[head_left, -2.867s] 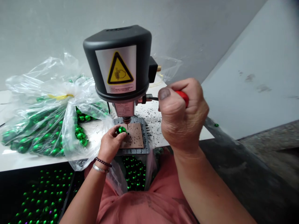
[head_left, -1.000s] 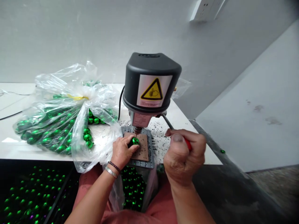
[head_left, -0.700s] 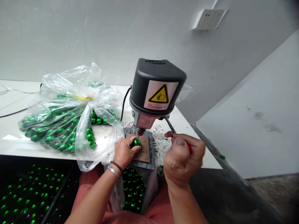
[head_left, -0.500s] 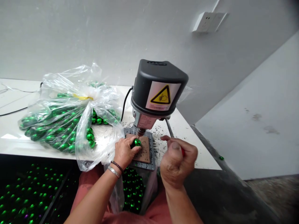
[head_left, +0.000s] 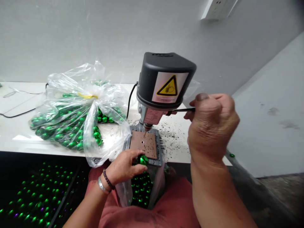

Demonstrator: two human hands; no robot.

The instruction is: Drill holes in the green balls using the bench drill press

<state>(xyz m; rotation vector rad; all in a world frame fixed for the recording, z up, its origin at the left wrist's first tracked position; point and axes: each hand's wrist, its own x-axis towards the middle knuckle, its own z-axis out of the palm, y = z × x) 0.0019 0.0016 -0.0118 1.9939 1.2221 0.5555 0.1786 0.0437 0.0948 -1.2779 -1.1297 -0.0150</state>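
My left hand (head_left: 127,166) has its thumb and fingers around a shiny green ball (head_left: 143,160), just in front of the drill press base. Part of the ball is hidden behind the fingers. My right hand (head_left: 212,123) is closed round the end of the feed lever (head_left: 184,110), which sticks out sideways from the drill press (head_left: 167,84). Above a brown board (head_left: 149,147) with a small hole in it, the thin drill bit (head_left: 145,133) points down. Dark shavings lie on the board and on the metal base (head_left: 159,152).
Left of the drill stands a clear plastic bag (head_left: 89,129) of green balls, tied with yellow. An open bag (head_left: 142,190) of green balls sits below the table edge, between my legs. More balls (head_left: 35,196) lie at lower left. Shavings dot the white table (head_left: 175,139).
My left hand has drawn the ball off the board toward me, beyond the base's front edge. My right hand has risen with the lever, and the bit is clear of the ball.
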